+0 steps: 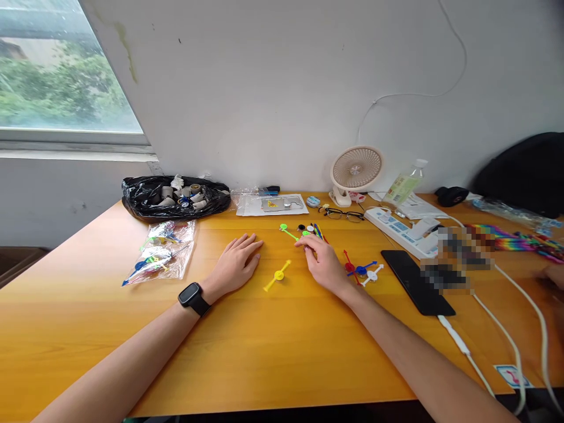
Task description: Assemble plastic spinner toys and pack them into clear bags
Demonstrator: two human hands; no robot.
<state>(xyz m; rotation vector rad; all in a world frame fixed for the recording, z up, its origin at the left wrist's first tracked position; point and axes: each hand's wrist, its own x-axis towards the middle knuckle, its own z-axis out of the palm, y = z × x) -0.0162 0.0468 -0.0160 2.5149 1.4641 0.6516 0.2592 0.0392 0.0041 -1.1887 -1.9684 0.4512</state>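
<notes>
My left hand (237, 262) lies palm down on the table, fingers stretched out, holding nothing; a black watch is on its wrist. A yellow arrow spinner (279, 275) with a round hub rests between my two hands. My right hand (323, 261) is closed, its fingertips pinching the near end of a thin green plastic piece (289, 232) that has a round disc at its far end. Just beyond those fingers lie small black (301, 227) and white round pieces and several coloured strips. Right of my right hand sit red, blue (362, 271) and white (372, 275) arrow spinners, close together and partly overlapping.
Clear bags of coloured parts (163, 252) and a black plastic bag (132, 197) are at the left. Along the back are a fan (356, 167), glasses (341, 214) and a bottle (408, 182). A phone (414, 282), power strip (396, 231), cables and another person's hand (554, 275) are right.
</notes>
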